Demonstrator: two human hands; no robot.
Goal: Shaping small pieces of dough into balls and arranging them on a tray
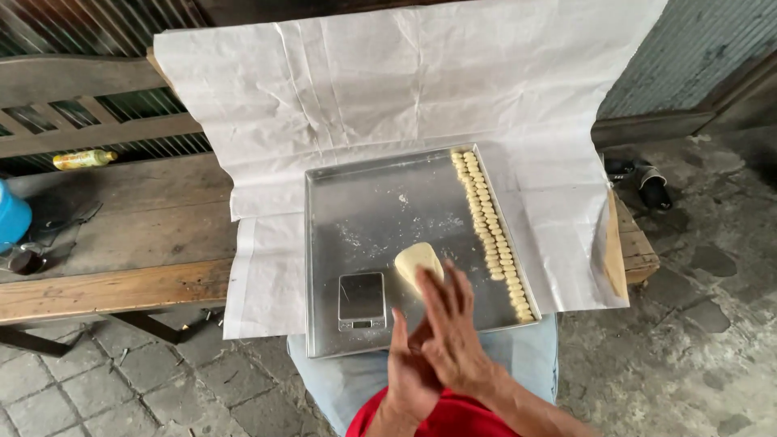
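The right hand (450, 324) lies flat over the left hand (411, 368), palms pressed together with the fingers stretched out, just above the near edge of a square metal tray (356, 202). Whether anything sits between the palms cannot be told; neither hand grips anything that shows. Just beyond the right fingertips, a pale yellow lump of dough (418, 263) rests on the tray, near its front and a little right of centre. Beside the dough, to its left, stands a small silver scale (361, 300), close to the tray's near edge. Along the tray's right side runs a row of small dough pieces (490, 235), set two abreast from the far corner down to the near one. Specks of flour dust the bare metal in the middle. The tray rests on the person's lap, on light blue jeans (534, 352), and on white paper (405, 81) that drapes over the wooden desk (121, 235) behind it. On the desk's far left stand a blue container (11, 218) and a yellow bottle (84, 159) lying on its side. A dark sandal (647, 182) lies on the stone floor at right.
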